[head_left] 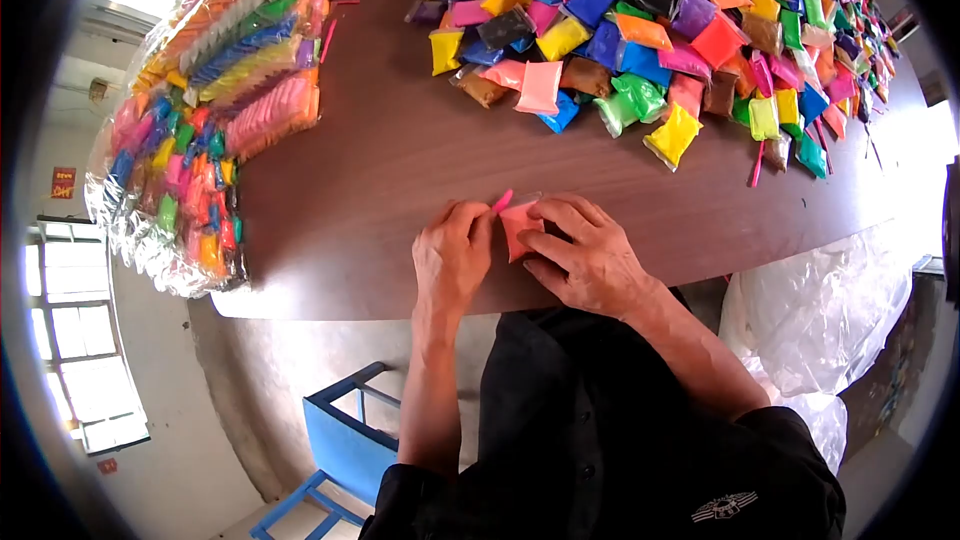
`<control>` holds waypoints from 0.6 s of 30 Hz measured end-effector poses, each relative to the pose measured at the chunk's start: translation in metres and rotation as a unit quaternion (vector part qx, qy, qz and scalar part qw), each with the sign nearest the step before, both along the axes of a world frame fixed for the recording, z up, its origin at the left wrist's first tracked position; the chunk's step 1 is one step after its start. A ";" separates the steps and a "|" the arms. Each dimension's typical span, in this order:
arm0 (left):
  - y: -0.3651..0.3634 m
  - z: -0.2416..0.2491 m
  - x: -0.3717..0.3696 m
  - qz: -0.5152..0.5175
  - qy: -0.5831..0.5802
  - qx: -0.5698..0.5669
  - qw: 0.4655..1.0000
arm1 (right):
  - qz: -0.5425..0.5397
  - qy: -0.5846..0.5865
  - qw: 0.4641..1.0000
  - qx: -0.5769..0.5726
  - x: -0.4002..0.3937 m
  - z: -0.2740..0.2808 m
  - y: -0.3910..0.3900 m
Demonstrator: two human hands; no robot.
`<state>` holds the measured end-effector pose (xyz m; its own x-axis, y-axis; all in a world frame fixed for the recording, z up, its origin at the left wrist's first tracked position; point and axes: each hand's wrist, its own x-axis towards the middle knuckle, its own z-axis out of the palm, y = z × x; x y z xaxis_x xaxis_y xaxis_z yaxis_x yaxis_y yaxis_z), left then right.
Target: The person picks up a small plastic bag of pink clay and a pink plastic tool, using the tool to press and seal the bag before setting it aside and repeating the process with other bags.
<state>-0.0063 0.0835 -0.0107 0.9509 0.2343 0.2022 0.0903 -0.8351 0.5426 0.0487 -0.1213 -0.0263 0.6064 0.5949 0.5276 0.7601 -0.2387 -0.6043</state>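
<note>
Both forearms reach up from six o'clock over the near table edge, wrists bent inward; the left hand [450,248], at nine o'clock of the packet, has its fingers curled and pinches a pink stick [503,201], while the right hand [590,252], at three o'clock, grips the packet with thumb and bent fingers. The salmon-pink packet [517,230] lies tilted between them above the brown table [370,160], small and pillow-like, its right side hidden by the right fingers. From there, a heap of coloured packets [640,45] crowds one o'clock, clear bags of packets [235,90] bulk at ten, a crumpled plastic bag [815,305] hangs at four, and a blue stool [350,445] stands at seven
</note>
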 end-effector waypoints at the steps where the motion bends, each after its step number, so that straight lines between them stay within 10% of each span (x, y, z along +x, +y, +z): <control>1: -0.001 0.000 -0.002 0.020 -0.014 0.007 1.000 | -0.001 -0.003 1.000 0.006 -0.001 0.002 0.000; 18: -0.008 -0.003 -0.042 0.069 -0.054 -0.058 0.994 | -0.015 -0.003 1.000 -0.003 0.000 -0.013 0.001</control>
<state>-0.0488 0.0756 -0.0136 0.8819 0.3894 0.2658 0.1362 -0.7502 0.6471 0.0488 -0.1199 -0.0396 0.6203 0.5802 0.5278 0.7566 -0.2654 -0.5975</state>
